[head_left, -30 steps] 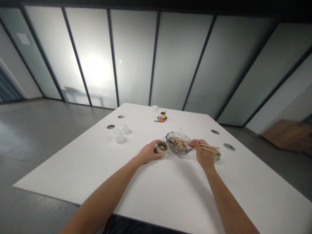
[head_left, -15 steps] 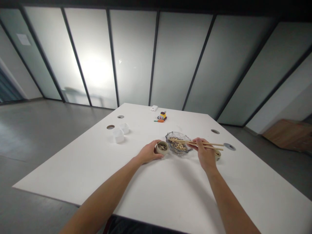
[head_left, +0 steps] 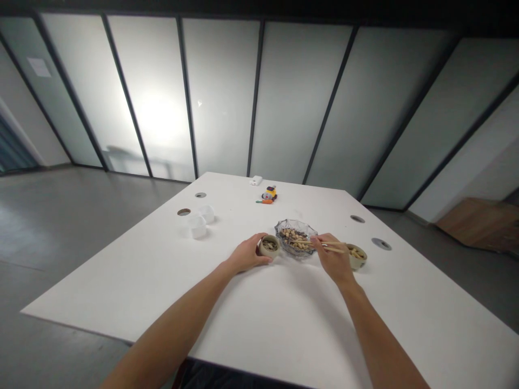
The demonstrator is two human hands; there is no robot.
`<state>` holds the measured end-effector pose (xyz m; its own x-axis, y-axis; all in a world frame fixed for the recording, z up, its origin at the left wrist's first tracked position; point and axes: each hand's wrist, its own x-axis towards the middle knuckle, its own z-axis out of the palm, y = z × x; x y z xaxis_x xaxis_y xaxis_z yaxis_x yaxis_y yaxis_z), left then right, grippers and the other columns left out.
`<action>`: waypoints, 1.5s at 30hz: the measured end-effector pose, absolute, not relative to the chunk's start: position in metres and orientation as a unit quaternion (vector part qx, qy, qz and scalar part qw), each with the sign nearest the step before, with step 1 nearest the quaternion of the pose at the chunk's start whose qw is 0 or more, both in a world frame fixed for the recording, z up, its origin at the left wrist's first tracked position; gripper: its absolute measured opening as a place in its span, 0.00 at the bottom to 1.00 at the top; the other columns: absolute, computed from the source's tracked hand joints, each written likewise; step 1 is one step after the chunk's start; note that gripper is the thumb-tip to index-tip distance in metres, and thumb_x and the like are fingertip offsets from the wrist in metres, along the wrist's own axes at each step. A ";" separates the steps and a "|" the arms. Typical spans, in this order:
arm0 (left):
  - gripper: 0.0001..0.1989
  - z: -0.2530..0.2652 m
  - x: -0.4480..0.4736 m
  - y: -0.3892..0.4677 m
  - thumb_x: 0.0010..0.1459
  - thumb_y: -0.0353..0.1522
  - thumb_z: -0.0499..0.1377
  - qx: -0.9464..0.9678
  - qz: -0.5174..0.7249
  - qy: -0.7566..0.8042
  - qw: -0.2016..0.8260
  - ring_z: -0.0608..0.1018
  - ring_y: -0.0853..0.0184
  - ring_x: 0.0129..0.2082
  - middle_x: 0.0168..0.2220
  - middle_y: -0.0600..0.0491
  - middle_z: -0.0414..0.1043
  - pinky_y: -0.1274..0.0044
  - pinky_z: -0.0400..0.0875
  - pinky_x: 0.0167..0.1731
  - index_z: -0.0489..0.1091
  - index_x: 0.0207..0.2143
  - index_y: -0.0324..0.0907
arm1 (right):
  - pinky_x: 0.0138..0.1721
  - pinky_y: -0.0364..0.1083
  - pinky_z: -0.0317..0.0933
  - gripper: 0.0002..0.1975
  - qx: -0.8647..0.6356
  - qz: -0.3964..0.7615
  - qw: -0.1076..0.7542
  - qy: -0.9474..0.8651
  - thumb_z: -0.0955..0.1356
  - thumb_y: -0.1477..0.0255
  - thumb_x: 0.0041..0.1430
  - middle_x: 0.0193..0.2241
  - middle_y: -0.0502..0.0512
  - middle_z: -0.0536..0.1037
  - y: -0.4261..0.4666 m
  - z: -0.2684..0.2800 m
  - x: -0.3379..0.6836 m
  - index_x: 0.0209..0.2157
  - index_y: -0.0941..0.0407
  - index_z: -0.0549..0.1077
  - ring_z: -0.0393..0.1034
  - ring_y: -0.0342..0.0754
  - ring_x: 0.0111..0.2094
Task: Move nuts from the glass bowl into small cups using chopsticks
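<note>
My left hand [head_left: 248,254] curls round a small light-coloured cup [head_left: 269,254] on the white table, with seeds or shells inside it. In my right hand [head_left: 332,258] is a pair of wooden chopsticks [head_left: 333,247], their tips low over a clear glass bowl [head_left: 281,244]. That bowl stands just right of the cup and holds peanuts and darker seeds [head_left: 294,236]. Whether the tips grip a piece is too small to tell. Beyond my right hand sits a second small cup [head_left: 357,260] with pale peanuts in it, partly hidden by the hand.
Two clear plastic containers [head_left: 197,227] stand at the left of the table [head_left: 162,281]. Farther back lie a yellow toy vehicle [head_left: 270,193], an orange toy carrot [head_left: 266,202] and a white box-like object [head_left: 255,181]. Round holes [head_left: 184,212] pierce the tabletop near both sides.
My right hand has moved slightly left, and the chopstick tips have shifted from the bowl's far left to its near right. More of the second cup shows. My left hand stays on its cup.
</note>
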<state>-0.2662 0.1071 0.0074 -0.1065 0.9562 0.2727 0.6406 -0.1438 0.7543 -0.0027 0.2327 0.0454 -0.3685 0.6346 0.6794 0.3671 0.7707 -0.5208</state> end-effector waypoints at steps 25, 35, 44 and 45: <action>0.40 0.013 -0.264 0.104 0.50 0.37 0.74 0.641 0.398 0.622 0.209 0.82 0.56 0.49 0.58 0.49 0.78 0.67 0.75 0.53 0.67 0.64 0.49 | 0.41 0.55 0.81 0.22 -0.264 0.494 0.574 -0.597 0.76 0.48 0.55 0.31 0.53 0.82 0.214 0.048 -0.025 0.28 0.54 0.80 0.79 0.50 0.33; 0.41 0.010 -0.265 0.106 0.49 0.38 0.74 0.632 0.394 0.634 0.208 0.81 0.55 0.51 0.58 0.48 0.78 0.67 0.75 0.54 0.67 0.65 0.49 | 0.35 0.53 0.82 0.24 -0.269 0.502 0.558 -0.604 0.76 0.46 0.53 0.30 0.54 0.82 0.213 0.050 -0.025 0.27 0.53 0.79 0.80 0.52 0.31; 0.39 0.010 -0.265 0.106 0.49 0.38 0.73 0.630 0.392 0.637 0.210 0.82 0.57 0.47 0.56 0.51 0.78 0.69 0.76 0.49 0.68 0.64 0.50 | 0.40 0.56 0.82 0.24 -0.275 0.505 0.553 -0.604 0.76 0.45 0.53 0.29 0.54 0.82 0.213 0.050 -0.026 0.27 0.53 0.80 0.81 0.53 0.33; 0.39 0.010 -0.265 0.106 0.49 0.37 0.73 0.631 0.392 0.635 0.211 0.82 0.58 0.47 0.57 0.51 0.78 0.69 0.76 0.49 0.68 0.64 0.50 | 0.40 0.56 0.82 0.24 -0.276 0.507 0.554 -0.600 0.77 0.45 0.52 0.29 0.54 0.82 0.213 0.050 -0.025 0.27 0.53 0.80 0.80 0.53 0.33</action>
<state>-0.2647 0.1058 0.0104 -0.1149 0.9670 0.2273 0.6365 -0.1040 0.7642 -0.0254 0.2133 0.0504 -0.2343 0.8926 0.3853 -0.2308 0.3339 -0.9139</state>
